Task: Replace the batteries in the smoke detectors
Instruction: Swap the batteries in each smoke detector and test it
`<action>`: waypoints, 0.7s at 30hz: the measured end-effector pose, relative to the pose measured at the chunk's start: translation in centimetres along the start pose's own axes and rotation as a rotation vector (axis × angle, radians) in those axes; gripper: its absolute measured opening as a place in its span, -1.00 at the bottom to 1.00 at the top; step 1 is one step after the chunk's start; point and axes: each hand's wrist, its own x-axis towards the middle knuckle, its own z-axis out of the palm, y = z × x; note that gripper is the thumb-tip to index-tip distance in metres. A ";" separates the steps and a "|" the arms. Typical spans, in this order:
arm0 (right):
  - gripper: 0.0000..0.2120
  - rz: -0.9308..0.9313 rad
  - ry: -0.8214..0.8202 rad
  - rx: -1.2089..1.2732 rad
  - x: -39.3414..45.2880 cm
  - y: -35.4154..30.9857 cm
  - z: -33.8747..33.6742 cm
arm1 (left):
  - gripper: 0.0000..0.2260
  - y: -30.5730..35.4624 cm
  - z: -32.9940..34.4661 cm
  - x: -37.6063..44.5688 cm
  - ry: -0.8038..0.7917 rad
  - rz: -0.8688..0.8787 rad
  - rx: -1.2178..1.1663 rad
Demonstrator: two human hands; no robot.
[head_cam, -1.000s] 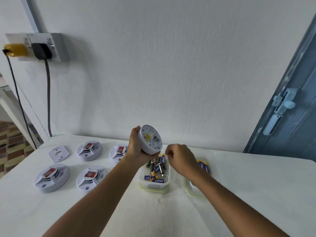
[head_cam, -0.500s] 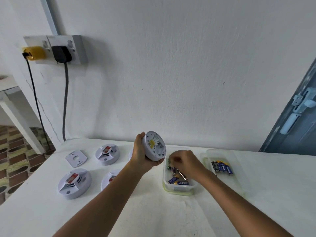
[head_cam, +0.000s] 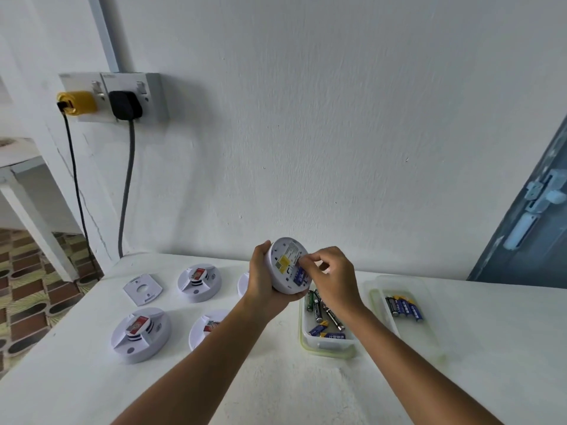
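Observation:
My left hand (head_cam: pixel 262 282) grips a round white smoke detector (head_cam: pixel 283 265) above the table, its back with a yellow label turned towards me. My right hand (head_cam: pixel 333 279) pinches a blue battery (head_cam: pixel 299 275) at the detector's open compartment. Below the hands stands a clear tub (head_cam: pixel 326 348) holding several loose batteries. To its right a clear lid (head_cam: pixel 429 342) carries a row of blue batteries (head_cam: pixel 405 308).
Other smoke detectors lie on the white table: one at the back (head_cam: pixel 199 282), one at front left (head_cam: pixel 141 334), another (head_cam: pixel 207 331) partly behind my left arm. A mounting plate (head_cam: pixel 142 288) lies at the left. A wall socket (head_cam: pixel 122 98) with plugs hangs above; a blue door (head_cam: pixel 527 228) stands right.
My right hand rose from the battery tub to the detector's back, now with a blue battery in its fingers. The view has shifted left and up.

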 end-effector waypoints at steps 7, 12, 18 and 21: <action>-0.56 -0.238 -0.092 -0.233 -2.1 1.2 -0.4 | -0.48 0.2 -0.6 -0.1 0.014 -0.012 -0.024; -0.54 -0.378 -0.176 -0.370 -2.3 1.6 -1.2 | -0.48 -0.1 -0.6 0.0 0.002 -0.028 -0.010; -0.75 -0.093 -0.137 -0.110 -1.7 2.4 -2.6 | -0.46 0.5 -0.4 0.4 0.034 0.016 0.044; -0.79 0.072 -0.338 -0.299 -0.8 2.8 -3.7 | -0.50 1.0 -0.7 0.6 0.041 0.019 0.034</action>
